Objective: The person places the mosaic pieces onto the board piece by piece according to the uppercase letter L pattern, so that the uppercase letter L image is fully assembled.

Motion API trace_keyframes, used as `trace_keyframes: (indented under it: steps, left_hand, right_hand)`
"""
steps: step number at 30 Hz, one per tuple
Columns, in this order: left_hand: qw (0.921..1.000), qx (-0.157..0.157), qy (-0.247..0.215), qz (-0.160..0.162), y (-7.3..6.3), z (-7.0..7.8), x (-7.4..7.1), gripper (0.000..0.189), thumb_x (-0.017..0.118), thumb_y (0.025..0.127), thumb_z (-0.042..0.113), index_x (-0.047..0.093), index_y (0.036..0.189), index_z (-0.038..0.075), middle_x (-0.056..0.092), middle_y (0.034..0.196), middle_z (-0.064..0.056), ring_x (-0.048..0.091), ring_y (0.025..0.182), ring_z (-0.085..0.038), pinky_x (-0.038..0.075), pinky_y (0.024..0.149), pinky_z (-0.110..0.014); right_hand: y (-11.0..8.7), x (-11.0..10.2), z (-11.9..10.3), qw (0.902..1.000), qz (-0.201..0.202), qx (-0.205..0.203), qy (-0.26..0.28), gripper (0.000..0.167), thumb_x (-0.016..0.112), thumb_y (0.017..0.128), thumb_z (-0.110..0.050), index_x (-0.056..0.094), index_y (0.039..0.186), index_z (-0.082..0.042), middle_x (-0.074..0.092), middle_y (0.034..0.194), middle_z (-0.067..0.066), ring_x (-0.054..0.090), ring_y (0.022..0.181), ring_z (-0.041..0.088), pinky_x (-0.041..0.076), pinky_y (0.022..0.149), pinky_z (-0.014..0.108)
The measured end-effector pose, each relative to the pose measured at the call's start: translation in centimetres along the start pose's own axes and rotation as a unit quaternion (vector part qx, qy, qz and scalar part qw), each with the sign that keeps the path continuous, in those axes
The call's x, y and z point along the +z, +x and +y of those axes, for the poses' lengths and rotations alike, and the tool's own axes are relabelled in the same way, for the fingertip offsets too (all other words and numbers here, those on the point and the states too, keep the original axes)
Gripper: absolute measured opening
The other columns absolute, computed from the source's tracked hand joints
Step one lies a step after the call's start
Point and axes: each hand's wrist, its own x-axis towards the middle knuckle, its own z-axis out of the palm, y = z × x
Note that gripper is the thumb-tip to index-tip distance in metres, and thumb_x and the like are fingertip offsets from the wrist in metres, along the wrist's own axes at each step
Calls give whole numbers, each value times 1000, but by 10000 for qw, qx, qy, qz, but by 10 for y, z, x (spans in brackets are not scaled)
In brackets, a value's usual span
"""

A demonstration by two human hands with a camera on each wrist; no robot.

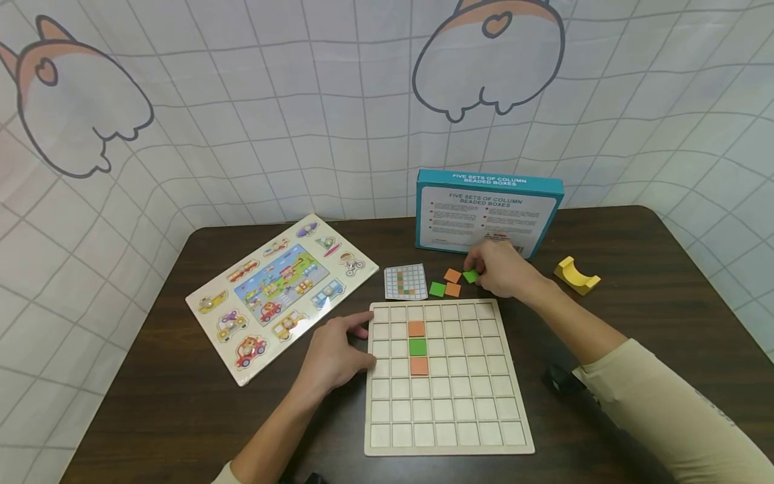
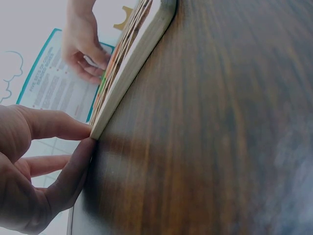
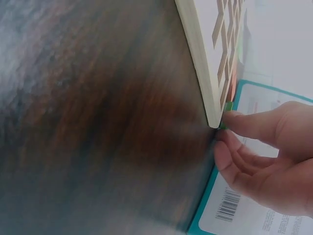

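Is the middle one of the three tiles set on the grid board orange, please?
No, the middle tile is green, with one orange tile above it and another orange tile below.

The upright box (image 1: 484, 225) stands close behind the right hand (image 1: 497, 267), leaving scant room farther back there. I see bare desk (image 1: 527, 349) running down the right side of the grid board (image 1: 444, 409), though the right forearm (image 1: 571, 312) slants over it. Opposite, the left hand (image 1: 332, 349) blocks the gap between that board and the picture puzzle (image 1: 311, 253).
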Motion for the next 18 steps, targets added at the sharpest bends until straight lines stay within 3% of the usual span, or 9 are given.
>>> trace_keyframes:
  steps: [18]
  left_hand:
    - [10000,13,-32,22,-2,1,0,78,84,63,1,70,138,17,69,98,1,56,88,-21,45,64,-29]
  right_hand:
    - [-10,-3,-4,10000,77,-34,-14,20,76,86,3,78,105,-5,73,95,11,66,92,28,55,83,46]
